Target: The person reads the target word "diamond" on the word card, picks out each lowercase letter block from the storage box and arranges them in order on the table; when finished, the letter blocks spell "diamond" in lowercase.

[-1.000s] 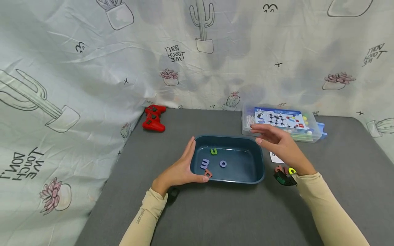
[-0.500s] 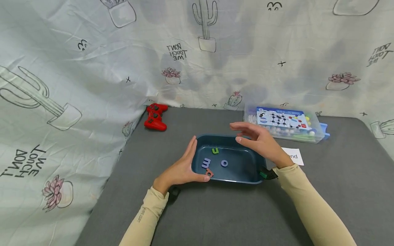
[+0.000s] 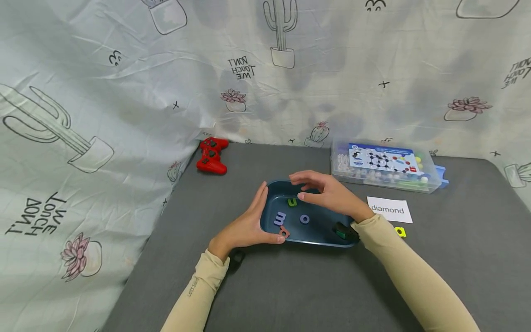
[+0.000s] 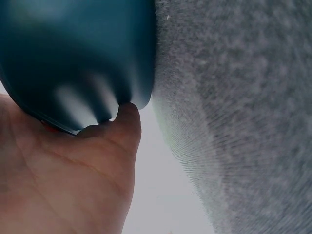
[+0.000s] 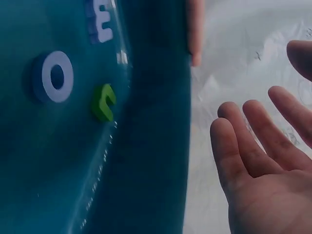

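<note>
A dark teal plastic tray [image 3: 319, 241] stands on the grey table. My left hand [image 3: 244, 228] holds its left end, with the fingers along the side wall and the thumb at the front rim. In the left wrist view the thumb presses on the tray's outer wall. Over the tray's back right part hovers my right hand [image 3: 327, 193], fingers loosely bent and nothing in them. Inside the tray lie a purple letter m [image 3: 280, 218], a purple letter o [image 3: 304, 219], a green u-shaped letter [image 5: 103, 102] and an orange-brown letter [image 3: 284, 232] close to the left thumb.
A white card [image 3: 390, 210] printed "diamond" lies right of the tray, with a yellow letter [image 3: 400, 231] below it, partly behind the right sleeve. Behind sits a clear plastic case [image 3: 383, 168] of model pieces. A red game controller [image 3: 212, 156] lies back left.
My right hand has moved left, from beside the tray's right end to over its back part, uncovering the card. The left hand stays on the tray, and the letters inside lie as before.
</note>
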The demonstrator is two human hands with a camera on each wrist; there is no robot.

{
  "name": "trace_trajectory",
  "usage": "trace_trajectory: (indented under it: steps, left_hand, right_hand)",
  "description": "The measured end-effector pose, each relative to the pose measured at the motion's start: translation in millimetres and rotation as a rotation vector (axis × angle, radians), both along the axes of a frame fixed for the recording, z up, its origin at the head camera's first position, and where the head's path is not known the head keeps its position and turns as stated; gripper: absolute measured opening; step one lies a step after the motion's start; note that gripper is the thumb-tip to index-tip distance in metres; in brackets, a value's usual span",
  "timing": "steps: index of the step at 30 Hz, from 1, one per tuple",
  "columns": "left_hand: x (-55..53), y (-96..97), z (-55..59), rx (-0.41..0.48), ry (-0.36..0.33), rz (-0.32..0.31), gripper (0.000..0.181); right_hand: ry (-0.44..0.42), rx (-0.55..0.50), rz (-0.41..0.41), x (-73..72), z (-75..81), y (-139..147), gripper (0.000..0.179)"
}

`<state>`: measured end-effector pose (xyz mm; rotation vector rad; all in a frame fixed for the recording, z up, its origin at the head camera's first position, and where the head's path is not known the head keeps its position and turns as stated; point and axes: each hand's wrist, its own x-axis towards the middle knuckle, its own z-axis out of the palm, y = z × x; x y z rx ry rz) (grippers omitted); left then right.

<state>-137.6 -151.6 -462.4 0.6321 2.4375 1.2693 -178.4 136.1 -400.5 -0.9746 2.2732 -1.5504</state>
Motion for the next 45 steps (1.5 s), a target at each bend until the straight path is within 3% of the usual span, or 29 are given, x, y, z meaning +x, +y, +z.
trace_trajectory:
  steps: [13, 28, 37, 45]
  left_hand:
    - [-0.7, -2.1, 1.5, 0.009, -0.01, -0.026, 0.131]
    - [0.4, -3.2, -0.7, 0.024, 0.003, -0.034, 0.133]
    - [0.4, -3.2, 0.2, 0.041, 0.008, -0.051, 0.13]
    - [0.2, -4.3, -2.3, 0.04, 0.018, -0.054, 0.13]
  right_hand:
    - [-0.04, 0.21, 0.153, -5.8, -15.6, -22.1, 0.046]
    - [0.121, 0.385, 0.369, -12.4, -34.9, -48.8, 0.043]
    - [0.179, 0.479, 0.352, -13.6, -39.0, -57.5, 0.039]
    - [0.244, 0.5, 0.345, -15.1, -42.2, -65.5, 0.032]
